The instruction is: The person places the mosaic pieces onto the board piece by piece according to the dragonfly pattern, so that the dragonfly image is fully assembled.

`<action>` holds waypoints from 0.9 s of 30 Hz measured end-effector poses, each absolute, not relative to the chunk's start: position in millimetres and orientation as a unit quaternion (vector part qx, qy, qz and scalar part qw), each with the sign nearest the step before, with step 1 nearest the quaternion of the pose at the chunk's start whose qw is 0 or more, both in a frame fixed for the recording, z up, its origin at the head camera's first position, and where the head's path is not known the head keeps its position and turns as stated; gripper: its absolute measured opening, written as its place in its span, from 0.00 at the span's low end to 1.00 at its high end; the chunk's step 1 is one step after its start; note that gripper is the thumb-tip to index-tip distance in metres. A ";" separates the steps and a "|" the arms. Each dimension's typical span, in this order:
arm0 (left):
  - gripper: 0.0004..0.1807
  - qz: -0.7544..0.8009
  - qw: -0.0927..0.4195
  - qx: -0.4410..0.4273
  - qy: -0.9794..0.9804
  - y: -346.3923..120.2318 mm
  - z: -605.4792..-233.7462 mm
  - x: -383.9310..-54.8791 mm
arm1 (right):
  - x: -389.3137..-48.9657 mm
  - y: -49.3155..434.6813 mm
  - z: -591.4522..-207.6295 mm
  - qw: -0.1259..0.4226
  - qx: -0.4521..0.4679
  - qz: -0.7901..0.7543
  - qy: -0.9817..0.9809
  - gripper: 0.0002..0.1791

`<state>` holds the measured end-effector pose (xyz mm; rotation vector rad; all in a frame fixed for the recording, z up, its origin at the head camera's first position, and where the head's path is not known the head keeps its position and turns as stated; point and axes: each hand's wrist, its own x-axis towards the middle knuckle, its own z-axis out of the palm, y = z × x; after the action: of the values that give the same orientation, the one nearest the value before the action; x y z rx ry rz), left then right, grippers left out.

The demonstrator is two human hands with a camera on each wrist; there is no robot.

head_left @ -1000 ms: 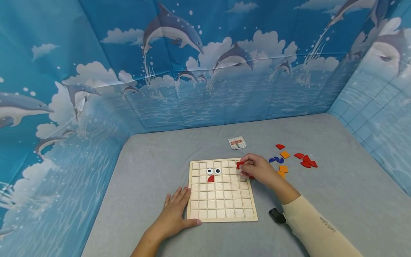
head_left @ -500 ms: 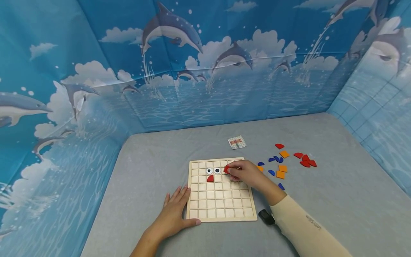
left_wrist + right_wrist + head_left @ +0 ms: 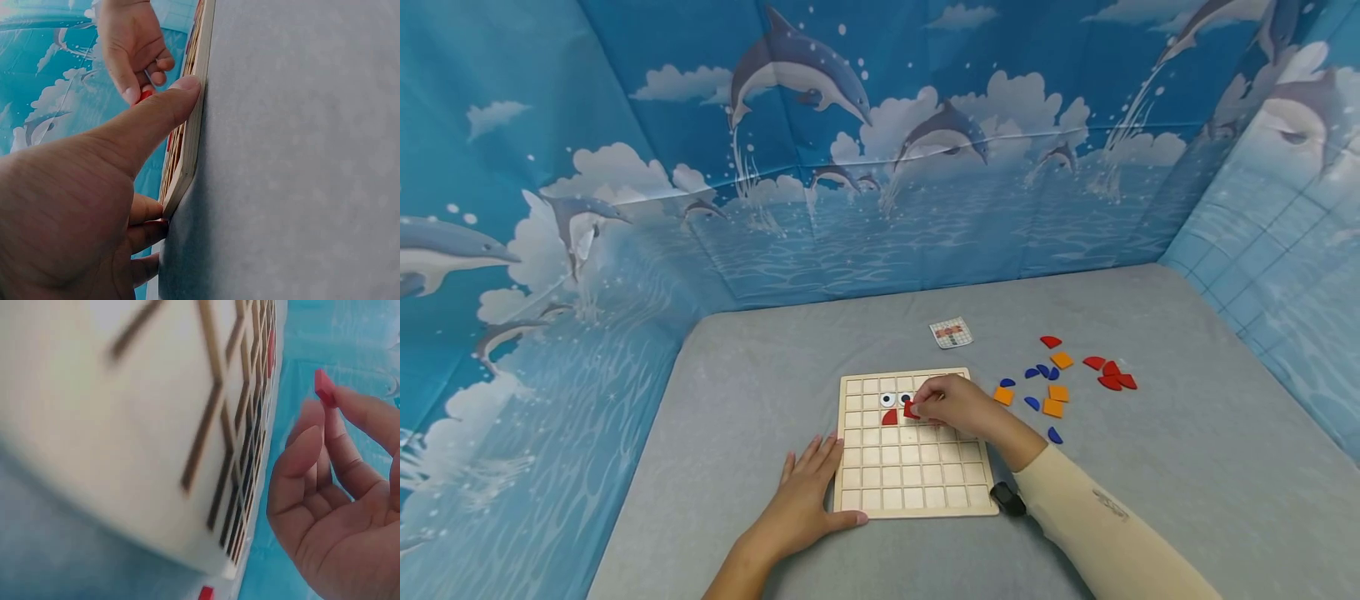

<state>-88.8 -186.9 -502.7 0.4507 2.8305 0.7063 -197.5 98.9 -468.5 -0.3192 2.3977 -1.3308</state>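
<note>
A wooden grid board (image 3: 891,477) lies on the grey cloth. Two round eye pieces (image 3: 887,400) sit side by side in its second row, and a red quarter-round piece (image 3: 889,417) fills the cell below the left one. My right hand (image 3: 953,406) pinches another red piece (image 3: 324,387) between thumb and finger, just over the board beside that placed piece; its full outline is partly hidden by the fingertips. My left hand (image 3: 808,492) rests at the board's lower left, with fingers along the left edge and thumb (image 3: 181,94) against the front edge.
Right of the board lie several orange squares (image 3: 1053,408), blue half-rounds (image 3: 1032,404) and red pieces (image 3: 1109,382). A small printed pattern card (image 3: 951,333) lies behind the board. A dolphin-print curtain (image 3: 850,225) encloses the back and sides.
My right hand has carried the red piece leftward from the board's right edge to beside the placed red piece. Loose pieces behind that hand have come into sight. My left hand stays put.
</note>
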 end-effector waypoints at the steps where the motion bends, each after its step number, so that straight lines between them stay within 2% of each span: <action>1: 0.62 0.239 0.095 0.152 0.954 -186.9 -502.6 -88.9 | -197.8 97.1 -467.5 0.188 -0.115 -0.470 0.855 0.04; 12: 0.62 0.247 0.093 0.156 0.952 -186.9 -501.7 -88.6 | -204.5 84.1 -474.2 0.213 -0.081 -0.455 0.861 0.06; 27: 0.62 0.251 0.097 0.152 0.951 -186.9 -501.8 -88.1 | -203.4 78.1 -481.5 0.177 -0.083 -0.398 0.897 0.06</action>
<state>-88.1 -186.9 -501.8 0.4503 2.8163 0.7443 -203.4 78.1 -481.5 -0.2336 2.5381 -1.1254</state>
